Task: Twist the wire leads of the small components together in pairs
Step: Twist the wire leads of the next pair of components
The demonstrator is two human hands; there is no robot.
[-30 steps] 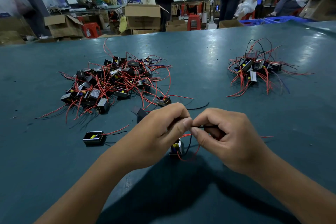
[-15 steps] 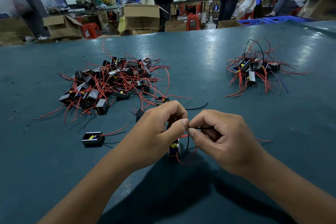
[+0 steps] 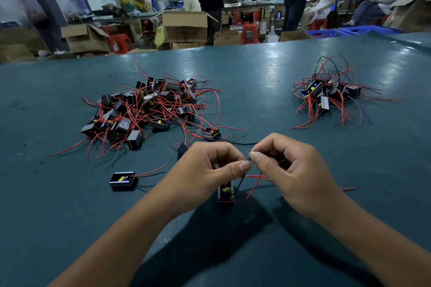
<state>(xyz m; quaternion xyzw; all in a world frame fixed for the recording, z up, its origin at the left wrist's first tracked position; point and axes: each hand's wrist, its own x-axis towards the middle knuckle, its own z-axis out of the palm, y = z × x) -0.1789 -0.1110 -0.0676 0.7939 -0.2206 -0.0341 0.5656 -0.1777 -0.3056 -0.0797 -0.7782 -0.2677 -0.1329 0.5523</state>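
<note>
- A small black component [image 3: 225, 191] hangs just above the green table [image 3: 256, 81], near its near edge, its black lead [image 3: 241, 179] rising to the fingertips.
- The left hand [image 3: 207, 168] and right hand [image 3: 285, 168] meet thumb to thumb, both pinching the lead ends.
- Red leads [image 3: 257, 180] loop under the right hand.
- One component [image 3: 123, 180] lies left of the hands.
- A big tangled pile [image 3: 149, 109] sits toward the left edge; a smaller pile [image 3: 328, 95] lies toward the right edge.
</note>
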